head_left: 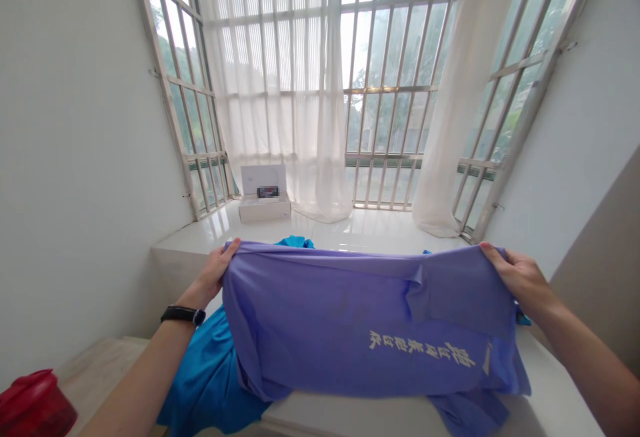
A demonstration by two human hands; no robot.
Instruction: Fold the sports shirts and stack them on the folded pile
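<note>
My fingers pinch the shirt at the two ends of its upper edge, my left hand at one and my right hand at the other. The thumbs lie on the near side; most of the other fingertips are hidden behind the fabric. The shirt is stretched between my hands in front of the ledge's far part, covering much of its near side, so I cannot tell whether the shirt touches it. Pale lettering sits sideways low on the cloth, too blurred to read, and a loose flap dangles at the lower right.

Blue cloth shows below my left wrist, with scraps peeking past the shirt's top and right edges; whether it is all one piece, I cannot make out. A watch circles that wrist. Near the ledge's back left corner stands a white box, lid up, a small blurred dark item showing in it. The curtain veils some window bars. At lower left, a red thing is cut off.
</note>
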